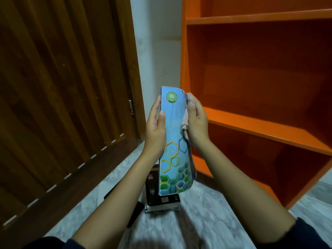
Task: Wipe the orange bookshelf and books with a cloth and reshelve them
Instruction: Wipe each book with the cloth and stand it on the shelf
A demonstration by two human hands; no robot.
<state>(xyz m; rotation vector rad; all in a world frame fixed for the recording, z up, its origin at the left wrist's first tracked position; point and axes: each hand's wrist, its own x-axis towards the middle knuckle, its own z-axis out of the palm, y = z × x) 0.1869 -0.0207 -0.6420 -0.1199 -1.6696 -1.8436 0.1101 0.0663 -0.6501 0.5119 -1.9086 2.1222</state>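
A thick blue book [175,141] with a green round emblem and hexagon pattern stands upright in front of me. My left hand [156,126] grips its left edge, thumb on the cover. My right hand [196,121] holds a pale cloth [186,123] against the book's right side. The orange bookshelf [251,123] stands to the right, and the shelves in view hold nothing. A stack of dark books [161,200] lies on the floor beneath the blue book, partly hidden by it.
A brown wooden door [62,87] fills the left. A white wall strip [158,51] sits between door and shelf. The floor [206,212] is grey marbled tile. A dark flat object [111,192] lies on the floor by the stack.
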